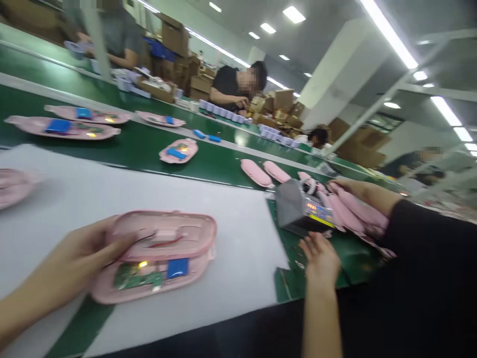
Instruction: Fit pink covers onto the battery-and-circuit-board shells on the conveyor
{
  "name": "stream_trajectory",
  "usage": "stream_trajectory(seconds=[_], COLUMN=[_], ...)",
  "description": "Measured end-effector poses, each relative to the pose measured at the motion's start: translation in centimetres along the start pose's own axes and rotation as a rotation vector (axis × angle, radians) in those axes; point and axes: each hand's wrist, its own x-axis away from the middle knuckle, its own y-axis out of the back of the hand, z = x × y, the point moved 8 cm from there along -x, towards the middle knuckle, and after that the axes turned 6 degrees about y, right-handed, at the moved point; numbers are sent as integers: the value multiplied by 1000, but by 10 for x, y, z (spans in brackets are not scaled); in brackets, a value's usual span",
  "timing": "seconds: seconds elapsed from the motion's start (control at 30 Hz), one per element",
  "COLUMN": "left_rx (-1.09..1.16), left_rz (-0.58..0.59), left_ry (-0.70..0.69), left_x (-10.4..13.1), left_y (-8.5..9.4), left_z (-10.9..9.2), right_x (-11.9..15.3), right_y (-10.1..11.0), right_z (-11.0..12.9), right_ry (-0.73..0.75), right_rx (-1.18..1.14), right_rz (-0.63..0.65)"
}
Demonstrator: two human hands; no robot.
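My left hand [87,243] grips the edge of a pink plastic shell half [164,248], thumb inside it. A white block with black and red wires sits in that half. Just below it is a second pink shell half [100,291]. It carries a green circuit board [137,278] with a lit yellow light, plus a blue battery pack [178,268]. My right hand [321,258] is over the green bench in front of a grey soldering station [301,209] with a lit red display. Its fingers are apart, and nothing shows in them.
White sheeting [238,238] covers the bench here. Beyond lie pink shells with batteries [59,127] and loose blue batteries [214,138]. At right, a co-worker's black-sleeved arm [372,194] reaches over a pile of pink shells [350,211]. Other people sit across the green line.
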Motion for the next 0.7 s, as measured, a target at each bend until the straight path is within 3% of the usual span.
stream_trajectory(seconds=[0.03,0.07,0.1,0.2,0.27,0.33,0.4,0.5,0.7], left_rx=[-43,-40,-5,120,189,223,210,144,74], left_rz=[-57,-42,-12,57,78,78,63,36,24], left_ry=[33,60,83,105,84,57,41,3,-81], left_x=[3,5,6,8,10,11,12,13,15], left_y=[2,-1,-5,-11,-12,-12,-11,-8,-2], left_z=[-5,-9,-12,-16,-15,-14,-13,-13,-18], right_x=[16,35,59,161,229,270,289,294,303], right_y=[-7,-20,-42,-134,-185,-221,-242,-253,-250], right_z=[9,21,38,84,90,79,63,44,45], right_ry=[44,109,225,663,875,995,1056,1102,1280], right_rx=[-3,-3,10,134,250,360,463,582,565], right_rz=[32,94,235,892,1275,1495,1604,1661,1529])
